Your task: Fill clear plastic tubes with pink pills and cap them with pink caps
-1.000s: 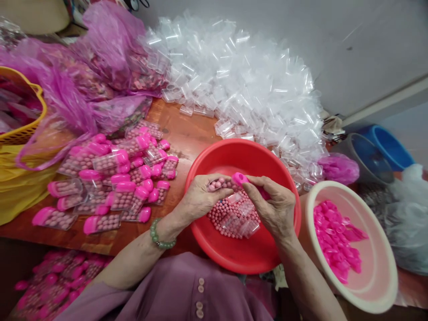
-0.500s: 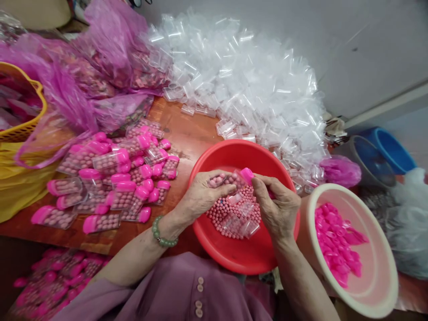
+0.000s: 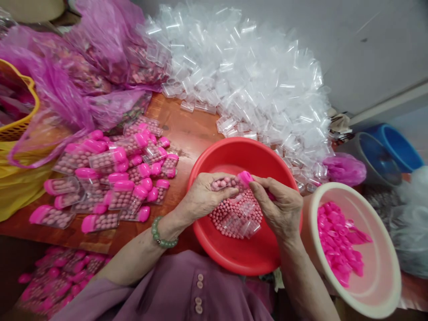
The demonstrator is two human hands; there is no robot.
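My left hand (image 3: 202,196) grips a small clear case (image 3: 225,182) filled with pink balls. My right hand (image 3: 279,206) pinches the bright pink cap (image 3: 246,177) at the case's right end. Both hands hover over a red basin (image 3: 234,156) that holds loose pink balls (image 3: 227,213) and a few empty clear cases (image 3: 245,226). A green bead bracelet (image 3: 159,235) circles my left wrist.
A heap of capped, filled cases (image 3: 113,178) lies left on the wooden table (image 3: 187,129). Empty clear cases (image 3: 247,80) pile up at the back. A pale pink basin (image 3: 381,294) of pink caps (image 3: 339,243) stands right. Pink bags (image 3: 100,58), a yellow basket (image 3: 20,120) and blue and grey tubs (image 3: 384,151) ring the area.
My hands stay over the red basin; the case and cap have shifted slightly, and my right fingers have closed more tightly on the cap. The view has drifted a little.
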